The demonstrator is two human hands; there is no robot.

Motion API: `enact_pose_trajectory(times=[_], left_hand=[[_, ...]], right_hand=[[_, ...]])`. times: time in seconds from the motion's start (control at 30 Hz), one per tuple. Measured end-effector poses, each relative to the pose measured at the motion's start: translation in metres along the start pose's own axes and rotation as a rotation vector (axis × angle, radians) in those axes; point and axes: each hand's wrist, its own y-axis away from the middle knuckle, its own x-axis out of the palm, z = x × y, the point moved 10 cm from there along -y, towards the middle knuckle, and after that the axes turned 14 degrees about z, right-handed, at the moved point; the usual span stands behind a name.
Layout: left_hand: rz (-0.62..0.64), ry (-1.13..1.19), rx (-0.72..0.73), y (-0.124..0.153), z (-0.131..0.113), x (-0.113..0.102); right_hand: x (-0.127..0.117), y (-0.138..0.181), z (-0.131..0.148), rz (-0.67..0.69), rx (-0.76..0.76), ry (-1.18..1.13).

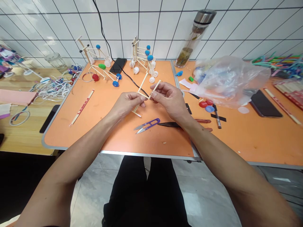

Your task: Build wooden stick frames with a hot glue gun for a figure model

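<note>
Here each grip is pressed together: the left hand (127,105) and right hand (169,99) both pinch a small frame of thin pale wooden sticks (142,90), held just above the orange counter (99,126). Pinching close to the crossing and keeping the sticks from twisting would likely serve best. Just near lies one pair of purple-handled thread snips (147,125); far back stand two stick-and-bottle-cap models (100,67).

Snips (147,125) on table (99,138) before held sticks (143,95); stick models (143,60) behind; plastic bag (227,78) right.
</note>
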Motion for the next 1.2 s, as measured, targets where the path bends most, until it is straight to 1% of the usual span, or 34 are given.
enact_pose_trajectory(times=[0.17, 0.37, 0.53, 0.97, 1.2], left_hand=[[-0.059, 0.014, 0.030, 0.0016, -0.0049, -0.0049], [-0.101, -0.023, 0.056, 0.0019, -0.0071, -0.0077], [-0.102, -0.023, 0.076, 0.0014, -0.0080, -0.0061], [-0.094, -0.013, 0.073, 0.0003, -0.0060, -0.0006], [-0.079, 0.000, 0.107, -0.0004, -0.0072, 0.0004]], right_hand=[[0.0028, 0.0013, -0.0005, -0.006, 0.004, 0.018], [0.0052, 0.0027, -0.0017, -0.030, 0.022, 0.044], [0.0071, 0.0027, -0.0014, -0.031, 0.013, 0.052], [0.0057, 0.0010, -0.0057, -0.061, 0.009, 0.081], [0.0067, 0.0009, -0.0039, -0.052, 0.006, 0.067]])
